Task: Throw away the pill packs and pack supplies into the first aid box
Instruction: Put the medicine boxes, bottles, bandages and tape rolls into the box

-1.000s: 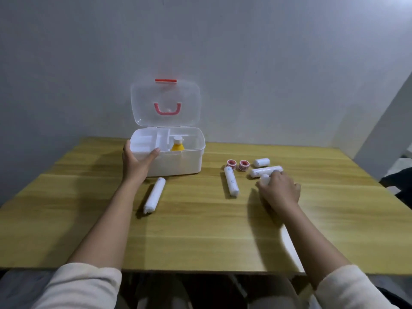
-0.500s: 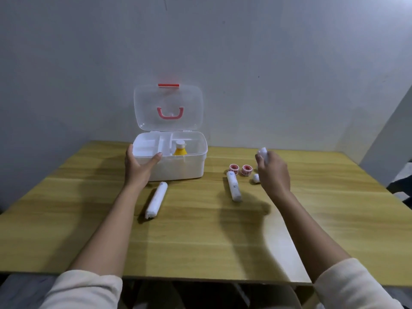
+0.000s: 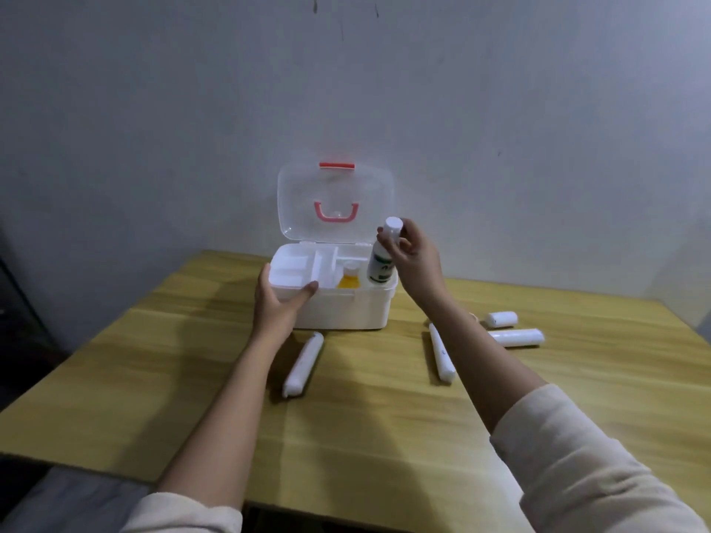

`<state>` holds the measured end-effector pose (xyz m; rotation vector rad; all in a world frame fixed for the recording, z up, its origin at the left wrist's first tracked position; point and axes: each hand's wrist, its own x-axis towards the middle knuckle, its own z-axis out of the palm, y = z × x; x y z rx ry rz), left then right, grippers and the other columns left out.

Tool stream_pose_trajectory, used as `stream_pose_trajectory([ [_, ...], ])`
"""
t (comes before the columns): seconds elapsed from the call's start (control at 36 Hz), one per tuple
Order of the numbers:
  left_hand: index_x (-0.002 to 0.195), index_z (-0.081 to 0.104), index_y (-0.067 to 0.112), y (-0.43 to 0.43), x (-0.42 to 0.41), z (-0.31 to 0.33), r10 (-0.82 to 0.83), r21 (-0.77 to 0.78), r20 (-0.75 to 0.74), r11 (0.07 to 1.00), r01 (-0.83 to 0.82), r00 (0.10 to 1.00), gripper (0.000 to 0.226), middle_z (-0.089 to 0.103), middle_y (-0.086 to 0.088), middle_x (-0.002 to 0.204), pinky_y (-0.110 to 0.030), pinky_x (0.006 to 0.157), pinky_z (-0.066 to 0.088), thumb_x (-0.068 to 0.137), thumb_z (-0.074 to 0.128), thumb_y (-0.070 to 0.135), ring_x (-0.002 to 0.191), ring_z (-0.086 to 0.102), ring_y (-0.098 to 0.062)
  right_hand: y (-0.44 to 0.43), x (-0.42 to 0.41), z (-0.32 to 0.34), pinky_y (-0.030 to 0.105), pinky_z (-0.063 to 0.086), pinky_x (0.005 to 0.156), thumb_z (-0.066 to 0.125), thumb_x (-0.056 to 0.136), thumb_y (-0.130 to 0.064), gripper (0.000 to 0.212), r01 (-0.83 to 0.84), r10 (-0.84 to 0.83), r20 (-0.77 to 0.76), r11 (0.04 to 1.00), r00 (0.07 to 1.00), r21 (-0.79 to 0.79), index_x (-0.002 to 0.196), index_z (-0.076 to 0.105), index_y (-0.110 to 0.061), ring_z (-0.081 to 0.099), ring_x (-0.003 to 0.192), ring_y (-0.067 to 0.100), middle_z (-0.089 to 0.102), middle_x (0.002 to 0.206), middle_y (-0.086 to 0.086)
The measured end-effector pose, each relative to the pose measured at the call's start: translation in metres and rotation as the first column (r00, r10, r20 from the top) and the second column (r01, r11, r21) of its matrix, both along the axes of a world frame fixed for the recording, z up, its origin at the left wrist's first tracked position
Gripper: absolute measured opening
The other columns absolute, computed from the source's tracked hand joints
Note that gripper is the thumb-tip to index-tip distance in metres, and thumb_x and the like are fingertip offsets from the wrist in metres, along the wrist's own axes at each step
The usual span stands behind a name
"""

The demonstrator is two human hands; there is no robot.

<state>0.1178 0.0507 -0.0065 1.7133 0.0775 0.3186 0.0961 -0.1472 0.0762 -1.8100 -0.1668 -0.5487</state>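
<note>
Nearest the camera, two cream sleeves [image 3: 584, 467] enter from the bottom edge, with bare forearms reaching forward over the wooden counter [image 3: 365, 425]. On the counter between the arms lies a long white wrapped roll [image 3: 303, 364], pointing toward the box, just beside the left wrist. To the right of it, a second long white roll [image 3: 441, 353] lies partly tucked behind the right forearm. Farther right, well apart from the box, sit a longer white roll [image 3: 517, 337] and, just behind it, a short white roll [image 3: 501, 319]. The left hand [image 3: 277, 305] is spread wide against the front left corner of the white first aid box [image 3: 346, 311], thumb hooked over the rim and touching the divided tray inside. The box stands open near the back of the counter, its clear lid [image 3: 335, 201] upright with a red handle [image 3: 336, 212] and red latch [image 3: 336, 166]. Inside, in the middle section, stands a small bottle of yellow liquid [image 3: 349, 277]. The right hand [image 3: 412, 259] is closed around a white bottle with a green label [image 3: 384, 257], holding it roughly upright by its upper part, its base down in the right-hand end of the box. Behind everything rises a plain pale wall [image 3: 461, 109].
</note>
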Motion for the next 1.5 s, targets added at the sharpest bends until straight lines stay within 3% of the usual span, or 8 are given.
stream_pose_trajectory([
  [0.14,0.146,0.016,0.025,0.001,-0.001,-0.001,-0.004,0.007,-0.003,1.000,0.004,1.000,0.095,0.024,-0.001,0.153,-0.033,0.108,0.030,0.072,0.074,0.041,0.140,0.026,-0.020,0.002,0.006,-0.011,0.010,0.049,0.063,0.063,0.087,-0.022,0.027,-0.024,0.015,-0.054,0.986,0.998,-0.166,0.109,0.060,-0.006,0.060,0.086,0.014,0.063,0.095,0.003],
  [0.25,0.146,0.017,0.025,0.001,-0.002,-0.001,-0.004,0.018,0.005,1.000,0.004,1.000,0.094,0.024,-0.001,0.153,-0.034,0.109,0.031,0.073,0.073,0.042,0.139,0.026,-0.019,0.000,0.008,-0.022,0.030,0.046,0.070,0.069,0.081,-0.025,0.024,0.031,-0.047,-0.053,0.962,0.997,-0.271,0.090,0.064,-0.003,0.054,0.073,0.015,0.059,0.077,0.003],
  [0.47,0.145,0.019,0.023,0.000,-0.005,0.002,0.011,0.046,0.010,0.999,-0.011,1.000,0.092,0.024,0.000,0.153,-0.025,0.099,0.029,0.073,0.073,0.041,0.139,0.026,-0.017,-0.002,0.009,-0.030,0.030,0.048,0.074,0.076,0.073,-0.025,0.029,0.040,-0.083,-0.099,0.926,0.992,-0.375,0.094,0.069,-0.007,0.062,0.084,0.020,0.071,0.090,0.011],
  [0.75,0.145,0.018,0.023,0.009,-0.003,0.012,-0.047,0.128,-0.047,0.990,0.052,0.998,0.095,0.027,-0.001,0.152,-0.038,0.108,0.035,0.071,0.074,0.046,0.138,0.029,-0.021,0.002,0.005,-0.015,0.044,0.055,0.081,0.077,0.070,-0.023,0.033,0.018,-0.123,-0.185,0.873,0.975,-0.488,0.094,0.068,-0.002,0.064,0.089,0.027,0.070,0.093,0.016],
  [0.97,0.147,0.016,0.023,0.009,-0.007,0.017,-0.050,0.182,-0.045,0.982,0.058,0.998,0.093,0.025,0.000,0.154,-0.035,0.105,0.031,0.075,0.070,0.046,0.140,0.026,-0.021,0.010,0.001,-0.014,0.027,0.040,0.058,0.068,0.078,-0.019,0.030,0.048,-0.165,-0.183,0.856,0.969,-0.514,0.103,0.064,-0.002,0.052,0.083,0.020,0.062,0.093,0.010],
  [1.17,0.147,0.015,0.022,0.008,-0.007,0.017,-0.047,0.191,-0.053,0.980,0.056,0.997,0.095,0.023,-0.001,0.155,-0.035,0.107,0.030,0.074,0.070,0.048,0.141,0.025,-0.021,-0.002,-0.015,-0.029,0.032,0.039,0.099,0.060,0.086,-0.020,0.044,0.172,-0.232,-0.102,0.896,0.967,-0.410,0.126,0.052,-0.004,0.051,0.118,0.024,0.057,0.127,0.012],
  [1.31,0.147,0.017,0.020,0.008,-0.005,0.015,-0.039,0.172,-0.043,0.984,0.046,0.998,0.095,0.025,-0.002,0.154,-0.031,0.107,0.028,0.073,0.072,0.046,0.141,0.025,-0.019,-0.023,-0.047,-0.065,0.036,0.033,0.102,0.051,0.091,-0.023,0.044,0.342,-0.460,-0.198,0.831,0.865,-0.438,0.129,0.045,-0.003,0.040,0.127,0.029,0.049,0.133,0.016],
  [1.5,0.146,0.018,0.021,0.011,-0.001,0.012,-0.057,0.188,-0.052,0.980,0.065,0.997,0.098,0.026,-0.001,0.153,-0.038,0.111,0.030,0.070,0.071,0.053,0.140,0.026,-0.020,-0.011,-0.078,-0.102,0.041,0.035,0.102,0.048,0.090,-0.037,0.050,0.264,-0.524,-0.283,0.740,0.803,-0.619,0.127,0.042,-0.003,0.040,0.125,0.034,0.046,0.133,0.018],
])
